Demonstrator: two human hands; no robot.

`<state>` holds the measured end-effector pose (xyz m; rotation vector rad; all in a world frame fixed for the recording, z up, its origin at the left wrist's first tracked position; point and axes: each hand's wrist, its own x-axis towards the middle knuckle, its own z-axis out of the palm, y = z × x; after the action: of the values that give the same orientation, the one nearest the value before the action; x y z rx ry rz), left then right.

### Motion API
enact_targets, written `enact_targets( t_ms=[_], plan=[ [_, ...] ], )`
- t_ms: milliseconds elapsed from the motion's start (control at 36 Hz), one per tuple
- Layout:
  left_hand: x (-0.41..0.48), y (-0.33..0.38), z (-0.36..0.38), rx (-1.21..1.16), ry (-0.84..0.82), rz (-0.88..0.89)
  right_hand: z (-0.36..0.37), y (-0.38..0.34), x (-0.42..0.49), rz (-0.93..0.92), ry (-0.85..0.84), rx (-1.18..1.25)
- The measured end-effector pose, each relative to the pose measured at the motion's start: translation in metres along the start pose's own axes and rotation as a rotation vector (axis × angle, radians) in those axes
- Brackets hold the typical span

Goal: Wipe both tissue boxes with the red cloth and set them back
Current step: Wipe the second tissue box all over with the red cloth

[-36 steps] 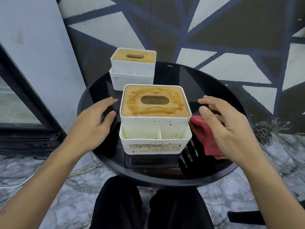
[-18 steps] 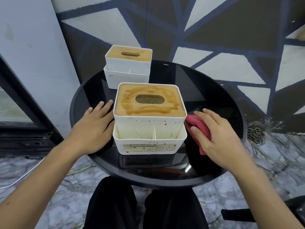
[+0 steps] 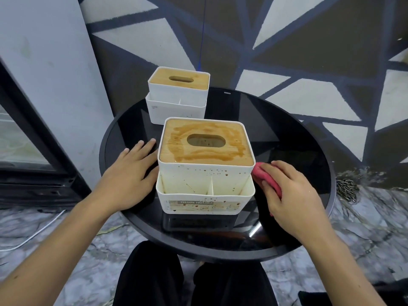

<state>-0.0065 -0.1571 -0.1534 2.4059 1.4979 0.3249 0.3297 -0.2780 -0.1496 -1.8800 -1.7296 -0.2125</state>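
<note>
The left grip (image 3: 130,180) lies flat, fingers straight, on the bench (image 3: 287,133) beside the stained near box (image 3: 205,173). The right grip (image 3: 287,195) curls over the cloth (image 3: 259,174), seemingly touching that box's right side. The far box (image 3: 178,96) stands behind.

**Around the Table**

A round black glass-topped table (image 3: 295,151) is standing on a grey marbled floor (image 3: 364,228), before a wall painted in dark and white triangles (image 3: 309,51). A metal chain (image 3: 347,191) is lying heaped at the right. A thin white cable (image 3: 33,237) is trailing at the left, near a black-framed glass door (image 3: 19,146).
</note>
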Motion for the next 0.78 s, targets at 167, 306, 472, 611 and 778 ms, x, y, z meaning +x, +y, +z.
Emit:
enact_targets(
  t_ms=[167,306,472,611,778],
  plan=[
    [-0.001,0.001,-0.008,-0.423,0.195,-0.060,-0.002,0.005,0.004,0.041,0.014,0.135],
    [-0.016,0.013,-0.024,-0.823,0.268,-0.068,-0.018,0.005,0.016,0.199,0.067,0.462],
    [-0.020,0.023,-0.035,-0.902,0.194,0.062,-0.045,-0.004,0.047,0.226,0.083,0.559],
    [-0.011,0.026,-0.042,-0.767,0.084,0.091,-0.069,-0.025,0.080,0.090,0.035,0.587],
    [-0.002,0.034,-0.046,-0.802,0.028,0.174,-0.081,-0.069,0.109,-0.176,-0.074,0.524]
  ],
)
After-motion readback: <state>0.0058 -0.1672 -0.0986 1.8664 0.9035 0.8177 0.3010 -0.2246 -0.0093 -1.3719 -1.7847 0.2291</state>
